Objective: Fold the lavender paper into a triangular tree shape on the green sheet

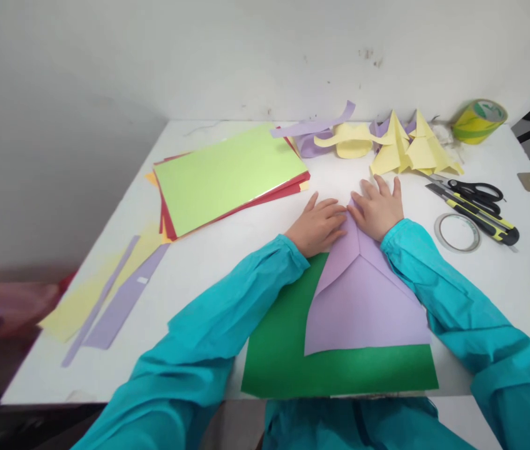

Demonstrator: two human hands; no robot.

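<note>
Purple sheet: Because both hands meet at its narrow end, the folded purple sheet [368,306] has its tip between the two sets of fingers, its broad end spread nearer the body.
Left hand: at the sloping edge by the tip, the left hand [319,226] has fingers stretched out and slightly apart, lying on paper, wrapped around nothing.
Right hand: thumb beside the tip, the right hand [378,209] has its other fingers fanned, pointing away; whether the thumb pinches the layer, I cannot tell.
Pressing well: I would anchor the point with one thumb and run the other fingertips firmly along each fold, keeping the flaps meeting at the centre seam without overlap.
Paper: smooth, matte and thin-looking; two flaps meet in a line below the fingers, then part into an inverted V.
Underlay: nearer than the fingers, a flat green sheet [274,356] rests on the white worktop [209,281].
Right of the fingers: a glossy tape ring [437,231] and a yellow-and-black utility knife [494,228].
Beyond the right fingers: crisp, pointed yellow folded pieces [422,150].
</note>
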